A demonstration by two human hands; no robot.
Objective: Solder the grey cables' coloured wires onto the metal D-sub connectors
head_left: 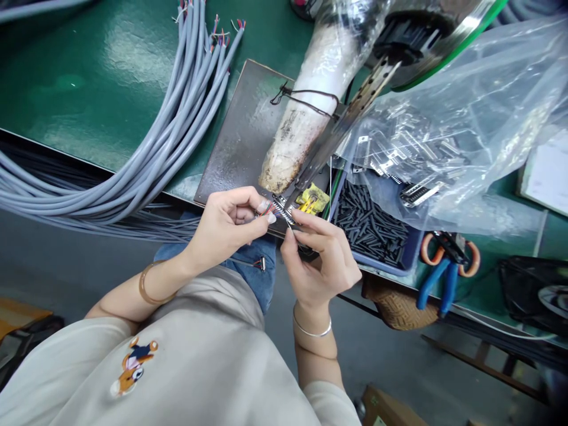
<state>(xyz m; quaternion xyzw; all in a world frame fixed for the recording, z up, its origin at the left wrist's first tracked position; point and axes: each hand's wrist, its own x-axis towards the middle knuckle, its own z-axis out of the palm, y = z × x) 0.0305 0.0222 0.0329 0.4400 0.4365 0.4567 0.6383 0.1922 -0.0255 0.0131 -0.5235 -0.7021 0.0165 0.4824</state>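
My left hand (231,222) is closed, pinching thin coloured wires (268,208) between thumb and fingers; small white covers show on its fingertips. The wires meet a small metal connector (283,207) with a row of pins, at the front edge of a dark board (239,130). At the connector's other end, my right hand (322,254) is closed with thumb and forefinger on a thin silvery wire (289,223). Just above the hands a soldering iron (346,124) points down toward the connector. A crumpled yellow piece (313,199) lies beside it.
A white tube (306,112) wrapped in plastic hangs over the board. Right are a blue bin (410,266) of black sleeves, a clear bag (479,118) of metal connectors and pliers (439,284). Grey cables (164,136) drape at left. A wired connector (262,264) lies on my lap.
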